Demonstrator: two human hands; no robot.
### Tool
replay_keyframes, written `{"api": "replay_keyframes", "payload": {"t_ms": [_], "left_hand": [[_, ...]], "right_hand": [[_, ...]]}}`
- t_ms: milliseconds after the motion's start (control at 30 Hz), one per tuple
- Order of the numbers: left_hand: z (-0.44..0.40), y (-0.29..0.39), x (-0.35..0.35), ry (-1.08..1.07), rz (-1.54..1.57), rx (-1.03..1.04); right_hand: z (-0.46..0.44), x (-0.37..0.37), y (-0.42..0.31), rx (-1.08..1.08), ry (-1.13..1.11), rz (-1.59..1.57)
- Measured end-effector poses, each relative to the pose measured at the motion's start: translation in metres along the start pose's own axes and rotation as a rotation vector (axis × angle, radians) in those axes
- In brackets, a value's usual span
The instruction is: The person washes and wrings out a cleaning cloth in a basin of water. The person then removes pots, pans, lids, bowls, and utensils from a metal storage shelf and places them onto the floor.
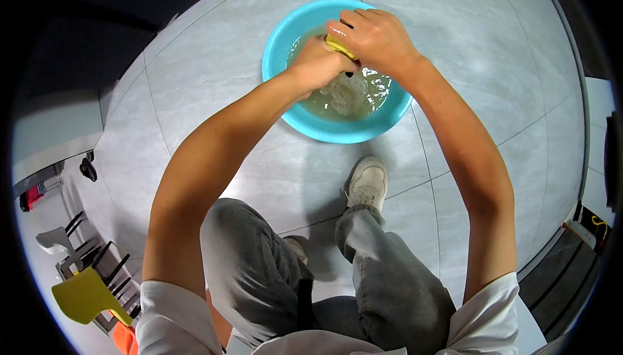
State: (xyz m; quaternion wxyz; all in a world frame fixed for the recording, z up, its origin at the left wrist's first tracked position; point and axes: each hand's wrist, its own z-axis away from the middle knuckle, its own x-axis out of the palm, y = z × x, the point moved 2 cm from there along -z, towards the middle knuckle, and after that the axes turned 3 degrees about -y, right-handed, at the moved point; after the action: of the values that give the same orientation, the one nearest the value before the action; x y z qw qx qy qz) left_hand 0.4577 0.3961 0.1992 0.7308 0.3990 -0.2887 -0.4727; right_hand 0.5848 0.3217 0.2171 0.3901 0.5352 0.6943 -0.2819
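A round turquoise basin [344,135] stands on the tiled floor, holding cloudy, sudsy water [344,100]. Over the water, a yellow cloth-like item [339,47] with some dark parts is squeezed between both hands. My left hand [321,63] is closed around its lower left part. From the upper right, my right hand [378,40] grips it with curled fingers. The two hands are close together, and they hide most of the item.
A shoe [368,183] on my foot is just below the basin. Chairs, one with a yellow seat [89,295], are at the lower left. A small black object [88,168] lies on the floor at left. Dark slatted flooring [561,283] is at the lower right.
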Motion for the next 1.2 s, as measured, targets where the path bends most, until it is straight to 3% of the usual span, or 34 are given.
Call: {"api": "replay_keyframes", "payload": {"t_ms": [133,233,467,567,667,700,800,933,967,1067,1100,1200], "left_hand": [[-0.001,0.01,-0.016,-0.16,-0.049,-0.139],[0.0,0.024,-0.026,-0.273,-0.241,-0.133],[-0.006,0.01,-0.034,-0.234,-0.174,0.054],[-0.009,-0.011,-0.034,-0.264,-0.205,-0.052],[-0.004,-0.021,-0.025,-0.062,-0.639,0.278],[-0.003,-0.022,-0.027,-0.022,-0.712,0.239],[0.003,-0.01,-0.023,0.015,-0.915,0.361],[0.008,0.019,-0.017,-0.06,-1.351,0.677],[0.012,0.028,-0.013,-0.068,-1.432,0.927],[0.02,0.048,0.001,-0.231,-1.597,1.138],[0.02,0.053,-0.002,-0.226,-1.549,1.291],[0.016,0.053,-0.009,-0.159,-1.56,1.51]], "right_hand": [[-0.004,-0.001,0.006,0.011,-0.004,-0.047],[-0.005,-0.003,0.002,0.026,0.005,-0.075],[-0.006,0.001,-0.011,0.105,0.001,-0.092],[0.002,-0.006,-0.031,0.45,-0.324,-0.383],[0.026,0.001,-0.032,0.532,-0.375,-0.798],[0.032,-0.002,-0.031,0.611,-0.501,-0.992],[0.051,0.013,-0.024,1.203,-0.424,-2.053],[0.069,0.032,-0.025,0.841,-0.538,-2.78],[0.068,0.029,-0.029,0.853,-0.462,-2.839],[0.06,0.035,-0.034,0.454,-0.332,-2.849],[0.049,0.015,-0.038,0.672,-0.28,-2.744],[0.04,-0.003,-0.042,0.793,-0.383,-2.463]]}}
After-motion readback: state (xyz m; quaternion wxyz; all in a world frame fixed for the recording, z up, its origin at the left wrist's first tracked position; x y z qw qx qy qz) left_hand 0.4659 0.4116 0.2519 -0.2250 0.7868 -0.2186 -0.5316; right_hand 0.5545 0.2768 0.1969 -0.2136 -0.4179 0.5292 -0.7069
